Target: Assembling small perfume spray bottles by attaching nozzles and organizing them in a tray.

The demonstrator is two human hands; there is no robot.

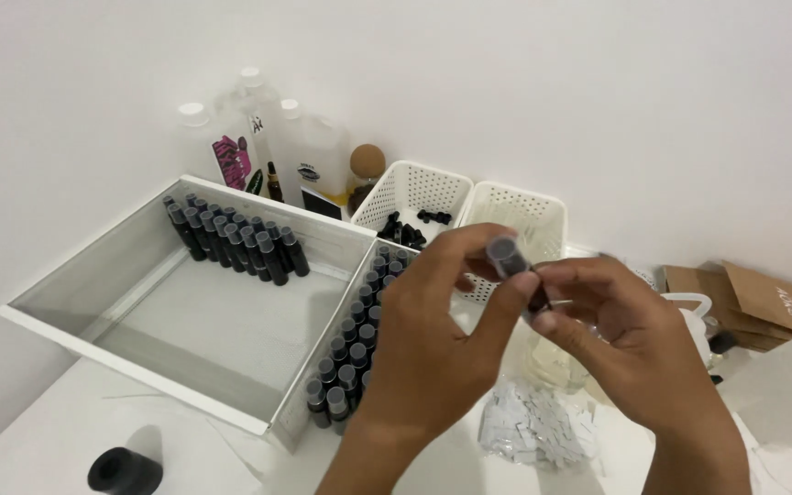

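Observation:
My left hand [433, 339] and my right hand [639, 344] meet in front of me, both holding one small dark vial [510, 258] with a grey top. The left thumb and fingers pinch the vial near its top; the right fingers grip its lower part, which is hidden. Below the hands stands a row of similar dark vials [350, 353] along the side of a white tray [139, 362]. More vials [236, 236] stand at the tray's far corner.
Two white perforated baskets [414, 188] [533, 215] sit behind the hands, one holding black caps. Clear plastic jugs [309, 156] stand against the wall. A bag of small white pieces [533, 426] lies on the table, a black roll [124, 470] at front left, brown paper bags [763, 302] at right.

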